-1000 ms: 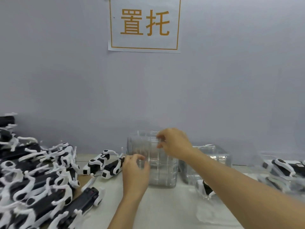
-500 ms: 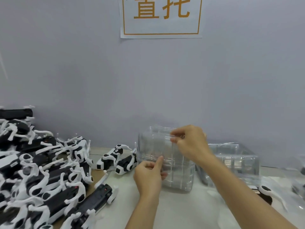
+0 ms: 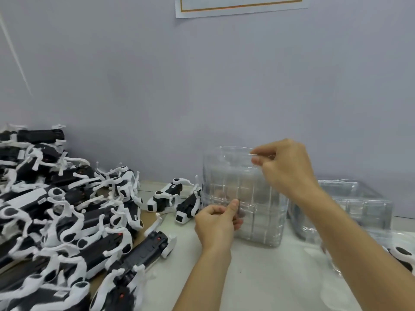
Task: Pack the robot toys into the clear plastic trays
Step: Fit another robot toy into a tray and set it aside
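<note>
Hands work at a tall stack of clear plastic trays (image 3: 244,198) standing on a pale surface (image 3: 258,279) against a grey wall. Our right hand (image 3: 285,167) pinches the rim of the top tray between thumb and fingertips, while our left hand (image 3: 216,221) pinches the stack's near side lower down, thumb pressed to the plastic. A second, shorter stack of trays (image 3: 354,203) sits just beside it to the right. Black-and-white robot toys (image 3: 67,221) lie heaped at the left, with two more (image 3: 177,200) lying loose next to the stack. We judge the step in hand to be peeling one tray free. To do it well, we should hold the lower trays down firmly, lift only the top rim, and ease it up slowly so nested trays do not cling and rise together.
</note>
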A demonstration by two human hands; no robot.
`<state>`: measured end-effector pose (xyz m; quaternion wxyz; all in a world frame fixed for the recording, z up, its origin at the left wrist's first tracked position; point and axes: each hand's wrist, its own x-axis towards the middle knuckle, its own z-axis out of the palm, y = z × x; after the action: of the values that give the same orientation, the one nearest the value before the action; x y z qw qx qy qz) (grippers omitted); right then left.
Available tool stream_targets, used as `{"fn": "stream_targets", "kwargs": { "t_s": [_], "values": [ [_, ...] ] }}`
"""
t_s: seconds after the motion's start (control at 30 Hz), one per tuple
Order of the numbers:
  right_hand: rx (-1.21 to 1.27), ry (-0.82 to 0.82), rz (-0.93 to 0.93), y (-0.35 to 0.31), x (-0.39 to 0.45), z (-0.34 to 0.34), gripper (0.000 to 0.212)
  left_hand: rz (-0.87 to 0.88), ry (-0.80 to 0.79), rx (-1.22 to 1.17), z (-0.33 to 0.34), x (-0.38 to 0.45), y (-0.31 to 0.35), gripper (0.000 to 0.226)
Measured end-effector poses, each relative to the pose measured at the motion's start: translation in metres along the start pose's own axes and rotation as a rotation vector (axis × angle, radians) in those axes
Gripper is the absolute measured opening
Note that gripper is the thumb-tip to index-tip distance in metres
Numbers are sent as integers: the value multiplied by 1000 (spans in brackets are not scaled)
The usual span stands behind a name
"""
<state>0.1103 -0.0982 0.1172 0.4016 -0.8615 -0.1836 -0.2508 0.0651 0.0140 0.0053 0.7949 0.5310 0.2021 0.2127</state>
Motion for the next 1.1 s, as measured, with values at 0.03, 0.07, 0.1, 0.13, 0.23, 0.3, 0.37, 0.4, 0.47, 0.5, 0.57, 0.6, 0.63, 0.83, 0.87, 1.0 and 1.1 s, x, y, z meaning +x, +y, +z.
{"fn": "stream_targets", "kwargs": {
  "t_s": [0.03,0.07,0.1,0.13,0.23,0.3,0.37,0.4,0.47,0.5,0.57,0.6,0.63,0.83,0.87,1.0,1.1],
  "values": [
    [-2,20,-8,-5,4,-3,12,4,1,9,0,0,0,27],
    [4,44,-20,-9,8,-8,13,10,1,19,0,0,0,28],
    [19,73,-41,-15,13,-15,13,16,2,32,0,0,0,28],
    [41,109,-70,-21,17,-22,12,24,3,51,0,0,0,28],
    [123,205,-172,-39,20,-49,15,56,10,121,2,-2,2,27],
    [189,233,-224,-46,11,-65,17,105,17,170,4,-4,5,26],
    [228,255,-234,-50,-7,-75,21,147,35,175,5,-7,12,29],
    [239,259,-232,-50,-18,-79,24,150,39,125,6,-8,17,31],
    [259,254,-226,-46,-43,-82,30,122,-1,-70,4,-12,31,33],
    [269,245,-221,-42,-57,-81,34,94,-45,-190,3,-14,38,34],
    [276,224,-210,-32,-83,-75,39,25,-140,-393,-2,-22,49,41],
    [268,217,-200,-25,-93,-72,42,-1,-182,-448,-6,-26,53,46],
    [256,214,-192,-19,-100,-69,47,-20,-225,-482,-10,-29,56,50],
    [170,150,-177,7,-115,-67,55,-168,-292,-489,-26,-43,53,36],
    [168,131,-162,9,-118,-67,56,-192,-281,-499,-27,-44,52,35],
    [223,128,-133,11,-126,-68,41,-278,-247,-603,-26,-45,49,30],
    [343,325,-40,12,-130,-65,34,-269,-240,-607,-27,-42,54,38]
  ]
}}
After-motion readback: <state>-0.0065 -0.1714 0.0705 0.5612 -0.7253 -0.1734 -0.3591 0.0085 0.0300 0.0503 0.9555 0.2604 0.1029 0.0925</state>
